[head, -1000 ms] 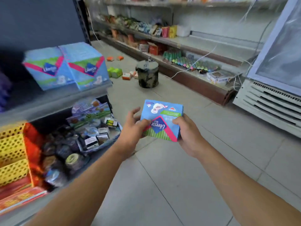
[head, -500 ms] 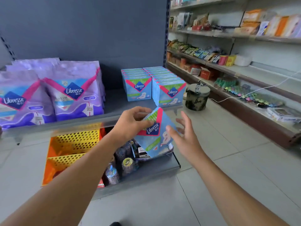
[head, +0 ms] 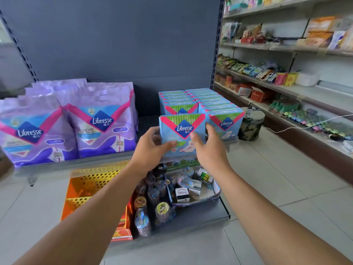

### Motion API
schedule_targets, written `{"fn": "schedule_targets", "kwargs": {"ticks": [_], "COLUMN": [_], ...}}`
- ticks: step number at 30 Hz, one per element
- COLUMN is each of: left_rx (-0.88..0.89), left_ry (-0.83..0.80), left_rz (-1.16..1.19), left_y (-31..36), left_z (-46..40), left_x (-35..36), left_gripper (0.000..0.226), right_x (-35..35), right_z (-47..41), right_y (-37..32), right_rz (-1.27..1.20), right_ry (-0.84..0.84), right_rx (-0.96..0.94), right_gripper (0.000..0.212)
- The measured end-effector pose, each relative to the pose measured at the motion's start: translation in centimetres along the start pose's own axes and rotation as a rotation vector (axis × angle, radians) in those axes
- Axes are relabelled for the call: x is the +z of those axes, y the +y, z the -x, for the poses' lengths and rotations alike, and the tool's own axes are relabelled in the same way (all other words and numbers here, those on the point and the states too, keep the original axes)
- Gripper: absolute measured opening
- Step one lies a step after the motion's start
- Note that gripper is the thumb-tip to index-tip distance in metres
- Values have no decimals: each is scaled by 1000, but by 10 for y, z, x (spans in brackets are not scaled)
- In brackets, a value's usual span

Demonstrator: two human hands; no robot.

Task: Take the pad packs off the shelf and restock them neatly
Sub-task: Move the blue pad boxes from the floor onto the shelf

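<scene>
Restocking step here: both hands, left hand [head: 152, 145] and right hand [head: 207, 148], pinch the blue pad pack [head: 181, 131] upright, right in front of the blue rows [head: 200, 101]. Next it probably needs squaring flush with the right row's front pack.

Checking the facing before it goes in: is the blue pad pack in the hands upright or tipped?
Upright. On the blue pad pack the Libresse logo reads level, facing out, held between left hand and right hand.

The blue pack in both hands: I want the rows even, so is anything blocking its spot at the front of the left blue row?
Nothing visible: the blue pack already stands upright before the left row.
</scene>
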State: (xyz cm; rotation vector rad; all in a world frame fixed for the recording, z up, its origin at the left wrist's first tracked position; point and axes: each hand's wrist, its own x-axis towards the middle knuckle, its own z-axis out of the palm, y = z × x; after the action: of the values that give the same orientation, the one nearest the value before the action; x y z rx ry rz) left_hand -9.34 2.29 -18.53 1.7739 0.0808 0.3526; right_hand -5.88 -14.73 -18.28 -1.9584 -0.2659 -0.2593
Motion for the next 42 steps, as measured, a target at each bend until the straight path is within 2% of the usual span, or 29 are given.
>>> {"fn": "schedule_targets", "kwargs": {"ticks": [6,10,16,24,36,42], "left_rx": [65,41,-40,-43,-70,113], "left_ry": [139,144,169,199,215,296], "left_rz": [-228,-289,-403,-444,-507,-730], "left_y": [-4,-7,-17,-20,-14,7], "left_z": [-52,-78,-94,-97,-88,-43], "left_x": [2,18,32,37,39,39], "left_gripper": [41,44,47,48,53,49], "right_x": [10,12,19,27,18,-8], "right_z": [-19,-26,-34,-33,-32,-16], "right_y": [-6,0,12,16,15,1], "right_rz": [232,419,576,615,655,734], "right_ry": [58,-39,-155,-218,-220,-241], "right_rx": [-122,-192,-226,-238,-260,-294], "right_gripper": [52,44,39,42,42,46]}}
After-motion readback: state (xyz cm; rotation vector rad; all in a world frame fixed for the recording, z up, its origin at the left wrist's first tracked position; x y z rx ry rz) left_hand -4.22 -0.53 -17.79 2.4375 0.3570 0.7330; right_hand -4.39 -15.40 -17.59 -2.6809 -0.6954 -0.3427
